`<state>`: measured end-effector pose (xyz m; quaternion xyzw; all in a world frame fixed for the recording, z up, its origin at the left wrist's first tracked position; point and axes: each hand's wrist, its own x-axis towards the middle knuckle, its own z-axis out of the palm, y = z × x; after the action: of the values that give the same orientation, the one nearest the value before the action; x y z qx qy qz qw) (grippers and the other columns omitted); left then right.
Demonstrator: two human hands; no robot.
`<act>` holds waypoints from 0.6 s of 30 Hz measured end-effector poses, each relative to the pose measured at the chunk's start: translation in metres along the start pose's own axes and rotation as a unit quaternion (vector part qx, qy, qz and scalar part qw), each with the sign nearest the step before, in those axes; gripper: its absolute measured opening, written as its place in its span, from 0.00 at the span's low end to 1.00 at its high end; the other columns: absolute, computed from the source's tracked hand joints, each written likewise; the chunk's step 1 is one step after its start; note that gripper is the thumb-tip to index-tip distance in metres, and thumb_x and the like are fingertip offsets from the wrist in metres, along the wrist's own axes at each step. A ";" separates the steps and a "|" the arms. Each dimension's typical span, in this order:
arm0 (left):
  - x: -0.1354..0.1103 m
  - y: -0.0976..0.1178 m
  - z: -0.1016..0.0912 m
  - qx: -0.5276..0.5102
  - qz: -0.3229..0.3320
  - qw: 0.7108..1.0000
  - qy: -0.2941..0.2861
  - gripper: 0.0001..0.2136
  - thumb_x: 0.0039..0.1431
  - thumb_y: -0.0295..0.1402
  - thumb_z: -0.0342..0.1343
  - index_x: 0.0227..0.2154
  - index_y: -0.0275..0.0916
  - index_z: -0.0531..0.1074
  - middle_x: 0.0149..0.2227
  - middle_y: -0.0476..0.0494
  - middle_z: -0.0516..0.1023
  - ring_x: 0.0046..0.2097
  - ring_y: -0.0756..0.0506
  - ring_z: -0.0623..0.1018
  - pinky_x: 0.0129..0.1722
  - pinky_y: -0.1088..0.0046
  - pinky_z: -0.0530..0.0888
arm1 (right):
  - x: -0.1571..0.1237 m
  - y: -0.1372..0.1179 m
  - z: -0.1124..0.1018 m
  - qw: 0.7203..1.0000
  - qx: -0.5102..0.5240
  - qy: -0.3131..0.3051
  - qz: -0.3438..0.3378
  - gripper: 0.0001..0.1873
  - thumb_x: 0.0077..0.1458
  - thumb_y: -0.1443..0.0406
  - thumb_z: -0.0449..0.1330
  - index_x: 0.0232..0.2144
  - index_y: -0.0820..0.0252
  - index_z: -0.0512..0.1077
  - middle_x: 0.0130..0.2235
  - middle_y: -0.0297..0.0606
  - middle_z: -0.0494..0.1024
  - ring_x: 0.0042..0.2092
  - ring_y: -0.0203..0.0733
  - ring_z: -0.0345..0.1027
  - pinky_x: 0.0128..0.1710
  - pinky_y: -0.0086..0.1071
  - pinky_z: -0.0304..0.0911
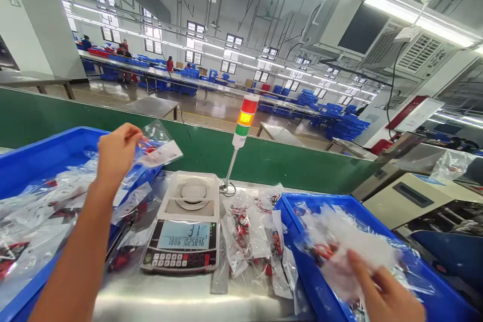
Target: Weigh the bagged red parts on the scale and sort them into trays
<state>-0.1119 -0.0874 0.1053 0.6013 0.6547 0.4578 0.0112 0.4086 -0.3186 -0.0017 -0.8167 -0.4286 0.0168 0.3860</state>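
Clear poly bag point(160, 153) w/ red parts, light, floppy, slippery film, best held at top seal: L hand point(116, 153) pinched narrow on it above blue plastic tray point(49, 148); R hand point(385, 287) on 2nd clear poly bag point(347, 241) in 2nd blue plastic tray point(298, 251), grip unclear.

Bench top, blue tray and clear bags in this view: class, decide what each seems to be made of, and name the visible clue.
The bench top looks like stainless steel, judging by its pale metallic sheen and blurred reflections. The blue tray looks like moulded plastic, with a smooth, glossy surface. The clear bags look like thin plastic film, probably polyethylene, crinkled and glinting.
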 end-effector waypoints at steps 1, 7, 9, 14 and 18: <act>-0.001 -0.011 -0.017 0.021 -0.025 0.999 0.030 0.20 0.61 0.44 0.44 0.43 0.36 0.75 0.42 0.38 0.83 0.49 0.36 0.80 0.54 0.50 0.73 | -0.001 -0.026 0.018 0.998 0.050 -0.043 0.020 0.30 0.45 0.36 0.60 0.16 0.54 0.68 0.19 0.37 0.73 0.22 0.45 0.63 0.22 0.36 0.60; -0.032 -0.047 -0.064 0.123 -0.031 0.985 0.120 0.30 0.62 0.54 0.39 0.56 0.43 0.71 0.61 0.37 0.73 0.65 0.26 0.66 0.57 0.36 0.65 | -0.031 -0.144 0.110 0.949 0.250 -0.181 -0.063 0.30 0.48 0.38 0.59 0.16 0.54 0.62 0.19 0.33 0.67 0.29 0.45 0.65 0.30 0.34 0.63; -0.055 -0.030 -0.052 0.077 -0.006 0.996 0.055 0.29 0.61 0.56 0.41 0.54 0.44 0.73 0.57 0.37 0.77 0.61 0.29 0.73 0.56 0.41 0.68 | -0.041 -0.159 0.126 0.936 0.276 -0.204 -0.076 0.31 0.50 0.38 0.59 0.16 0.55 0.62 0.20 0.32 0.66 0.28 0.42 0.63 0.29 0.32 0.62; -0.122 0.025 0.007 -0.129 0.045 0.951 -0.276 0.20 0.59 0.53 0.52 0.44 0.47 0.78 0.49 0.45 0.83 0.51 0.37 0.81 0.54 0.56 0.77 | -0.055 -0.161 0.142 0.904 0.301 -0.289 -0.089 0.31 0.54 0.39 0.58 0.22 0.61 0.71 0.23 0.33 0.69 0.28 0.40 0.60 0.27 0.30 0.59; -0.125 0.017 0.021 -0.126 0.049 0.957 -0.255 0.18 0.64 0.46 0.49 0.45 0.43 0.77 0.50 0.42 0.82 0.54 0.39 0.79 0.58 0.57 0.73 | -0.059 -0.138 0.138 0.919 0.288 -0.256 -0.082 0.31 0.54 0.39 0.59 0.18 0.59 0.67 0.23 0.33 0.68 0.27 0.39 0.59 0.27 0.30 0.59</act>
<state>-0.0524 -0.1768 0.0367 0.7232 0.5368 0.3681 0.2310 0.2268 -0.2298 -0.0276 -0.5997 -0.5552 0.3164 0.4817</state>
